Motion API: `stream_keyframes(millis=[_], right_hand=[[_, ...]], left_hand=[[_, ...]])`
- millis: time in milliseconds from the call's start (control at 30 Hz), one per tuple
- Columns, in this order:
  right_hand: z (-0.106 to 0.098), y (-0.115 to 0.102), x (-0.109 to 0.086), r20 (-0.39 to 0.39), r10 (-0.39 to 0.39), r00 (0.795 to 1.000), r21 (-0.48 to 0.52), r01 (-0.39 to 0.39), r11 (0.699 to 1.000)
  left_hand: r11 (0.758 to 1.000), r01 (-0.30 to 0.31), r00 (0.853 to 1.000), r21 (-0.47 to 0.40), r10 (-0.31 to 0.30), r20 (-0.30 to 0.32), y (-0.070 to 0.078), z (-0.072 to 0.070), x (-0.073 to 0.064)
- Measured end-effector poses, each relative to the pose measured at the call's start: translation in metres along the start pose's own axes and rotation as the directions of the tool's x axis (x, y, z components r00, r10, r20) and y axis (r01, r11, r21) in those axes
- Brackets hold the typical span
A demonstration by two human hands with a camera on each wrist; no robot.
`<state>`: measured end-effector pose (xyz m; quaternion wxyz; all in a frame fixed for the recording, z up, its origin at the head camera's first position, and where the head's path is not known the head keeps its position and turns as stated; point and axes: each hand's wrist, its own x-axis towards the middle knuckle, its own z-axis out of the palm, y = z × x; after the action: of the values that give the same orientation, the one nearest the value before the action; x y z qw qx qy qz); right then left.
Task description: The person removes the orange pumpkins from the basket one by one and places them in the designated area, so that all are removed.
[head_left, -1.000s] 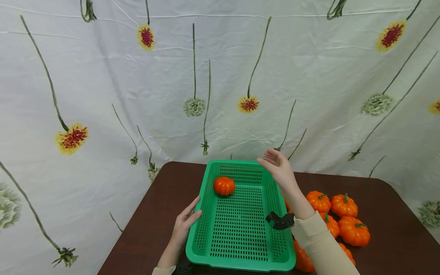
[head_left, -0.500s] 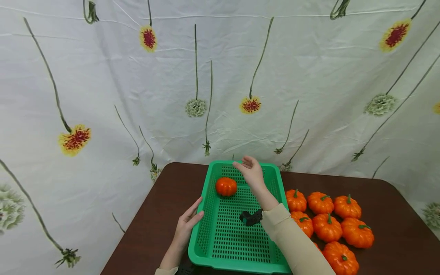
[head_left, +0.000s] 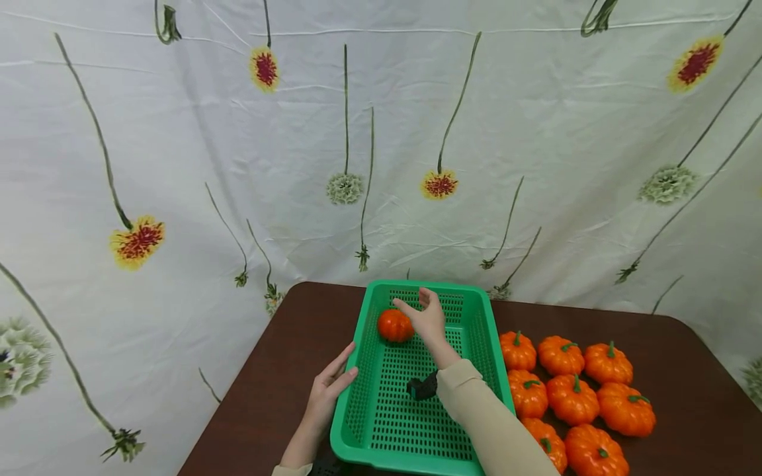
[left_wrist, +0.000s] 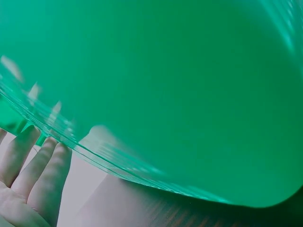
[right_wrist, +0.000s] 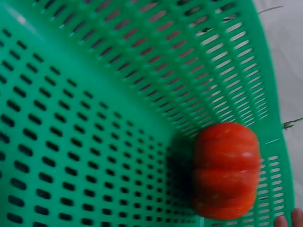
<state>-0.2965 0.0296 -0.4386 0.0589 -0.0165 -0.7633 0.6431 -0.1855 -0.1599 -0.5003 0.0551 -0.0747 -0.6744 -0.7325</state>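
An orange-red ribbed pumpkin (head_left: 391, 328) lies in the far left corner of a green slotted plastic basket (head_left: 395, 413). My right hand (head_left: 431, 325) hovers over the basket just right of this pumpkin, thumb apart from the fingers, holding nothing. Seen from the right wrist, the pumpkin (right_wrist: 226, 170) sits against the basket wall, and only fingertips (right_wrist: 297, 218) show at the lower right edge. My left hand (head_left: 324, 395) rests against the basket's left side with its fingers extended. In the left wrist view those fingers (left_wrist: 49, 177) reach the green rim from outside.
Several small orange pumpkins (head_left: 573, 399) with green stems stand in rows right of the basket on the dark brown table (head_left: 268, 383). Behind the table hangs a white cloth (head_left: 286, 145) printed with flowers.
My right hand has moved left from the basket's right rim and lowered toward the pumpkin inside. The left hand keeps its place at the basket's side. The view has shifted slightly.
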Motion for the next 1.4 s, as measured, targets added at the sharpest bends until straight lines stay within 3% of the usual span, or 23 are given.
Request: stream_keyframes(millis=[200, 533, 900, 1200, 1400], right_hand=[[0.006, 0.021, 0.0, 0.044, -0.045, 0.998, -0.098, 0.049, 0.994], [0.013, 0.04, -0.002, 0.079, -0.037, 0.996, -0.27, 0.057, 0.961], [0.007, 0.045, -0.004, 0.124, 0.027, 0.992, -0.301, 0.012, 0.954], [0.006, 0.047, -0.003, 0.137, 0.034, 0.99, -0.307, 0.009, 0.952], [0.007, 0.039, 0.0, 0.107, 0.047, 0.993, -0.238, -0.02, 0.971]], left_hand=[[1.0, -0.005, 1.0, 0.006, 0.005, 0.002, 0.0, -0.001, 0.001], [1.0, -0.011, 1.0, 0.012, 0.011, 0.0, 0.002, 0.0, 0.001], [1.0, -0.015, 1.0, 0.003, 0.015, 0.004, 0.0, 0.001, 0.001], [1.0, -0.014, 1.0, 0.019, 0.014, 0.004, -0.001, 0.001, 0.002], [1.0, 0.006, 1.0, 0.026, -0.006, 0.002, 0.001, 0.001, 0.0]])
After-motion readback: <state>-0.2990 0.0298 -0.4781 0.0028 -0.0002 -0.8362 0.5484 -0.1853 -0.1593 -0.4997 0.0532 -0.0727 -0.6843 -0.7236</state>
